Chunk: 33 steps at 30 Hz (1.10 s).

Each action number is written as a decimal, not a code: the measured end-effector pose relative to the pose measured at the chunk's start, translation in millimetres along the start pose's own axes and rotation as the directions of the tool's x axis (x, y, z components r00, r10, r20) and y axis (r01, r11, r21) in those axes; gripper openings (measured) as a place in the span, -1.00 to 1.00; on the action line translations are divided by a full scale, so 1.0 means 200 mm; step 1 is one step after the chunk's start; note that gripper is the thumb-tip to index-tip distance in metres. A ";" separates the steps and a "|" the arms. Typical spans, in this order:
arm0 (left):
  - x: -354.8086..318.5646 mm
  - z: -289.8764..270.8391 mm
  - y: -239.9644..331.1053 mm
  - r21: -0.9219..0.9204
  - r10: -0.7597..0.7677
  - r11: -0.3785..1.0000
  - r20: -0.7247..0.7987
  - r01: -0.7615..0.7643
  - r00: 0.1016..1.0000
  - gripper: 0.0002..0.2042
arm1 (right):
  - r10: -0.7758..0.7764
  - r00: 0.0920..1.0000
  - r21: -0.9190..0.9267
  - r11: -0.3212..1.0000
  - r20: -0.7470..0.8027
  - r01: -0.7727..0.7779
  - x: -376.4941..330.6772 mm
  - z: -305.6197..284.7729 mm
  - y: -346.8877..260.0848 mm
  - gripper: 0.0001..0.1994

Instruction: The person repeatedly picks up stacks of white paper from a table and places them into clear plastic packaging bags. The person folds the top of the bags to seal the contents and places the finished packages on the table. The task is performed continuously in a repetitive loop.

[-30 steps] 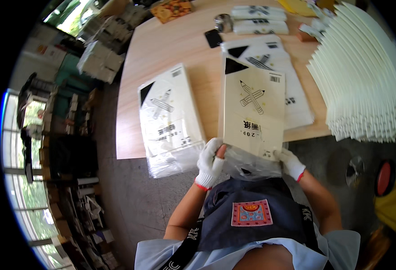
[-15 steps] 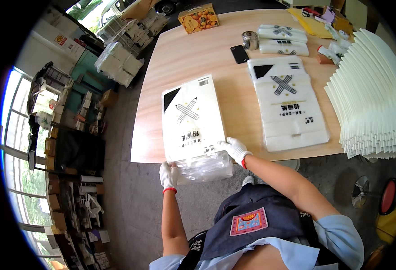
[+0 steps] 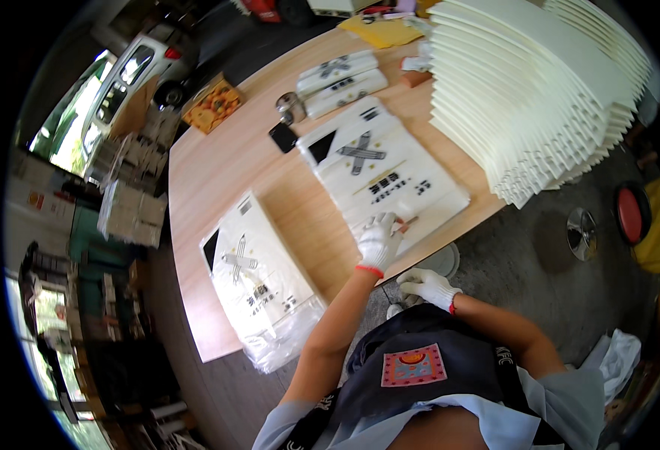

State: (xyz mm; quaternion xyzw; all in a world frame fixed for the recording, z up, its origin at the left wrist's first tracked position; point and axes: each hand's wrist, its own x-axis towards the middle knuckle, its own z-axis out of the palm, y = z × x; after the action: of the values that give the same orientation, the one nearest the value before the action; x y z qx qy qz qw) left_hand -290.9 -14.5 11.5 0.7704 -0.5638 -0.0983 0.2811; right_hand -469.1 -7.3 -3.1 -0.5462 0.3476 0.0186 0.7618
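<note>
A stack of flat clear plastic bags (image 3: 390,161), printed with crossed pencils, lies on the table. My left hand (image 3: 377,241), in a white glove with a red cuff, is at the front part of this stack. Its fingers are bent together on the top bag, beside a small slot; a bare fingertip shows. Lower and to the right, my right hand (image 3: 429,289), gloved the same way, is off the table's front edge, holding nothing, with its fingers apart. To the left lies a filled pack of white paper (image 3: 255,270) in a printed bag, its loose plastic end hanging past the table edge.
Tall fanned stacks of white sheets (image 3: 517,90) stand on the right of the table (image 3: 300,225). Behind the bags are rolled plastic bags (image 3: 345,94), a metal canister (image 3: 291,109), a black phone (image 3: 283,137) and a fruit-printed box (image 3: 214,103). A round stool (image 3: 438,259) is partly under the table.
Both hands have left the filled pack. My left hand has moved right onto the bag stack, while my right hand has drawn back off the table. The view has turned right.
</note>
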 end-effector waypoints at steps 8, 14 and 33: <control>0.28 0.32 -0.24 -0.122 0.097 0.990 0.249 -0.069 0.964 -0.81 | -0.057 0.983 0.247 0.964 -0.174 0.100 -0.10 -0.19 0.10 -0.72; 0.36 0.02 0.01 -0.132 0.077 0.990 0.220 -0.048 0.973 -0.73 | -0.136 0.924 0.213 0.952 -0.357 0.222 0.20 -0.37 -0.31 -0.69; 0.44 -0.58 0.53 -0.616 0.052 0.777 0.273 0.133 0.961 -0.77 | -0.834 0.548 -0.938 0.238 -0.063 0.254 0.62 -0.36 -0.64 -0.70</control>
State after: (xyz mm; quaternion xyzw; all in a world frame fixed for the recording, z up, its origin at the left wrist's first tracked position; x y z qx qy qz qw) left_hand -292.3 -79.6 178.9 0.6231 -0.5151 -0.3925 0.4387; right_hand -359.9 -163.8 21.3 -0.9085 0.2653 -0.2602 0.1913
